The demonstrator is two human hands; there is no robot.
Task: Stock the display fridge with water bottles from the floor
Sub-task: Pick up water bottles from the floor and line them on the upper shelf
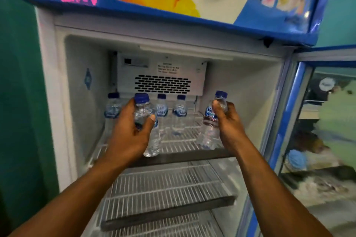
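Both hands at the front edge of the white wire shelf (181,141).
Left hand (129,134) grips left clear blue-capped plastic bottle (152,142), label mostly hidden; right hand (229,123) grips right bottle (211,134).

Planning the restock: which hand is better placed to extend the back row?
Probably the right hand: its bottle is over bare shelf right of the back row; the left hand faces filled spots.

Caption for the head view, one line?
Left hand grips the left bottle, right hand the right bottle, at the top shelf.

"AQUA" on a shelved water bottle (180,114)
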